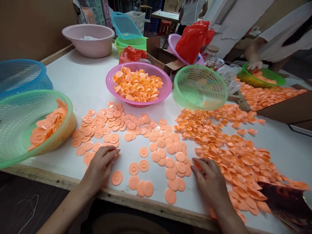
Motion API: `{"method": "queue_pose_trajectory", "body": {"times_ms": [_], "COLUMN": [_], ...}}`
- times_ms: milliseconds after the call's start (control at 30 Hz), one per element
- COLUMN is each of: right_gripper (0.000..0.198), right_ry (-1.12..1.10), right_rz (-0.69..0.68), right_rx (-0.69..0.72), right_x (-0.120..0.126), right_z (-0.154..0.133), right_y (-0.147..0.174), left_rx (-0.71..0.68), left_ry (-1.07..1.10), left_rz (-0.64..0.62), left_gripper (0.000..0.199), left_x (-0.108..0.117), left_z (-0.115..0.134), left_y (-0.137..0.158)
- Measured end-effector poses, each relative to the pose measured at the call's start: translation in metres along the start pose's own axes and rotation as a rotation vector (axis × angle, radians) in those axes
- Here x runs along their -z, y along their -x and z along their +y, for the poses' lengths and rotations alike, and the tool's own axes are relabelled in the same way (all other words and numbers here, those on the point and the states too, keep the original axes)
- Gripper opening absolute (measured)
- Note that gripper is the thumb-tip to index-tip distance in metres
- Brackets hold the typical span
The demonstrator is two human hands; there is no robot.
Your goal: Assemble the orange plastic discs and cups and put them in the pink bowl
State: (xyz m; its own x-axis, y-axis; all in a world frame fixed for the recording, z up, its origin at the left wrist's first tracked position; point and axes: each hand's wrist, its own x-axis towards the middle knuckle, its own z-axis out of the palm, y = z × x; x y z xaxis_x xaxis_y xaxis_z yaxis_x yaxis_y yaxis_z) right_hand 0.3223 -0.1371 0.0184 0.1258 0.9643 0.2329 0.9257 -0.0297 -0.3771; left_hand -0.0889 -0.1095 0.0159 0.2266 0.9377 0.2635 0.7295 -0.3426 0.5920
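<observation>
L hand [103, 164] nr table's front edge, L of centre: fingers bent, tips by the loose discs; grip n/c, can't tell if anything's under the palm. R hand [211, 177] also nr front edge, well apart from L: thumb & index spread, orange showing btwn; can't tell if it's held.

Orange discs [143, 165]: scattered over front-centre of table [60, 73], bulk toward the middle, overlapping; a few singles btwn hands. Cup-like pcs [232, 154] heaped along R side, down to front R corner, just beside R hand.

Technique (my judgement): thin & flat, prob. hard to pinch off the surface; better slid w/ fingertips low, or tipped up at rim. Take the singles btwn hands first, then fan out overlaps. Keep R wrist clear of cup heap, else types mix. Watch front edge, pcs could drop. Green basket [70, 112] at L edge already has flat pcs; pink basin [167, 86], back-centre, has cups.
</observation>
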Motion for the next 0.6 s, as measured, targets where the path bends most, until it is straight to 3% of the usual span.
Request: {"method": "queue_pose_trajectory", "body": {"times_ms": [167, 267, 467, 600], "right_gripper": [0.036, 0.043, 0.046, 0.040], "right_ry": [-0.090, -0.068, -0.088, -0.115], "right_rz": [-0.019, -0.010, -0.023, -0.083], "right_rx": [-0.086, -0.183, -0.314, -0.356], "right_x": [0.001, 0.004, 0.015, 0.024], "right_z": [-0.002, -0.004, 0.003, 0.012], "right_y": [0.003, 0.002, 0.004, 0.009], "left_rx": [0.191, 0.261, 0.145, 0.131], "left_ry": [0.026, 0.005, -0.082, -0.014], "left_rz": [0.128, 0.128, -0.021, -0.013], "left_gripper": [0.025, 0.020, 0.021, 0.024], "left_x": [0.011, 0.014, 0.007, 0.008], "left_z": [0.000, 0.001, 0.005, -0.001], "left_y": [0.011, 0.011, 0.001, 0.001]}}
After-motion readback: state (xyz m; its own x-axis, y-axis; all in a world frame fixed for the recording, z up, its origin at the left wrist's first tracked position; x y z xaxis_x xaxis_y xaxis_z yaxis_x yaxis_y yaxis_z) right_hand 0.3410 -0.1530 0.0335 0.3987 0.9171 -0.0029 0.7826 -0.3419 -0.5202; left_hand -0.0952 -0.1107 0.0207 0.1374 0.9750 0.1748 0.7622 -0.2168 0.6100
